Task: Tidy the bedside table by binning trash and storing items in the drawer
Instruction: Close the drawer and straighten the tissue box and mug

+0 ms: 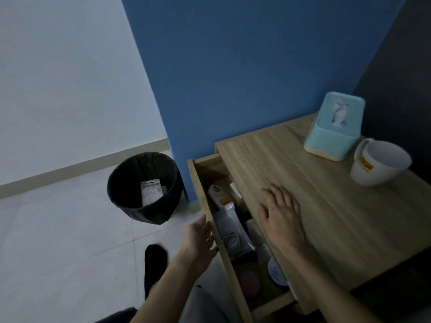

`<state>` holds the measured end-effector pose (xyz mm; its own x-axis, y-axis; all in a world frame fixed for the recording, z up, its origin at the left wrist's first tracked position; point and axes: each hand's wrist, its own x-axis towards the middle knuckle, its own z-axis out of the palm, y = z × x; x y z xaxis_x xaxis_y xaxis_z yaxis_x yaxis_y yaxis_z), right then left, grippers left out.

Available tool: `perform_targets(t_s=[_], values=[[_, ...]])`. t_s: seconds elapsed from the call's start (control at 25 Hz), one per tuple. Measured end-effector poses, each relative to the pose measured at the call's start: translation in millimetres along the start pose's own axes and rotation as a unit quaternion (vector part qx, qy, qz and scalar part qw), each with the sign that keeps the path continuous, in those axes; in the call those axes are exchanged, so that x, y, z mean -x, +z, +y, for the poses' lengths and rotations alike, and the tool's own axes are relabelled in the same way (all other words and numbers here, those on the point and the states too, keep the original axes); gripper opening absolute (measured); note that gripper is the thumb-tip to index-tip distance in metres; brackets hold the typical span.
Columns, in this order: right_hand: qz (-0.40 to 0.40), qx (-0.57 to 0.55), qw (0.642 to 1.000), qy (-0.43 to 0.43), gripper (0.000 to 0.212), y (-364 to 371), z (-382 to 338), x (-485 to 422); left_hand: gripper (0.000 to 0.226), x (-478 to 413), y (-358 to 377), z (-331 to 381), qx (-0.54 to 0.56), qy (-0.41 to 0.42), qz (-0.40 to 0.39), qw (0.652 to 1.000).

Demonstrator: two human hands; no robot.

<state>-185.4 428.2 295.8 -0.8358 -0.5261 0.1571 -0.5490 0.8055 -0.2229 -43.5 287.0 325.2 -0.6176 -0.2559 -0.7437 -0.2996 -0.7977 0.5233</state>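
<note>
Drawer [202,197] stands pulled out at the left side of the table [326,206]; a bottle [218,194] and other items lie in it. Bin [130,183] on the floor [58,241], left of the drawer, holds a packet [151,191]. Tissue box [333,129] at the table's far right corner; cup [377,166] just beside it, right.

A deep blue painted wall [233,66] fills the middle, meeting a pale white wall [58,78] on the left and a dark charcoal surface [405,78] on the right. A beige skirting strip [70,170] edges a floor of large pale glossy tiles [58,241]. A light oak-grain wooden bedside table [338,217] stands against the blue wall. The light is dim
</note>
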Motion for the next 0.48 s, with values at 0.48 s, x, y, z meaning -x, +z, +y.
perform_targets(t_s=[0.48], values=[[0.003,0.006,1.0,0.001,0.053,2.4,-5.4,0.1,0.057,1.1,26.7,3.6,0.014,-0.024,-0.005,1.0]])
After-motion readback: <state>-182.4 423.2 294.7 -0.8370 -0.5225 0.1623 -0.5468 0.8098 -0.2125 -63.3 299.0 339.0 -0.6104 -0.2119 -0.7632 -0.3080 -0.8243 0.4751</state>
